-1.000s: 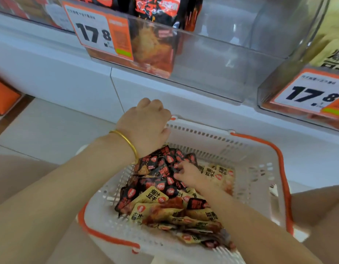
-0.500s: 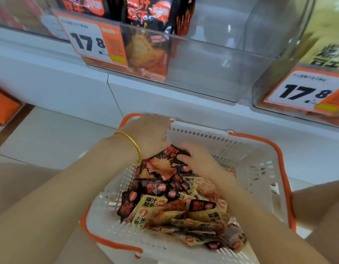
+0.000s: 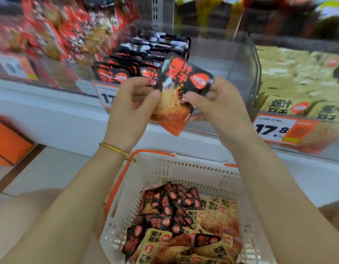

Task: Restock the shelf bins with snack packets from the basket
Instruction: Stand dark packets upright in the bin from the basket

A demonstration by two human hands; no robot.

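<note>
Black snack packet [image 3: 181, 92] pinched between left hand [image 3: 133, 103] and right hand [image 3: 220, 103], above basket [image 3: 164, 174].

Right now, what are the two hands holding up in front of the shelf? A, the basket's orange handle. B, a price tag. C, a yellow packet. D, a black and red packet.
D: the left hand and the right hand each pinch a side of one black and red packet, raised above the basket.
</note>
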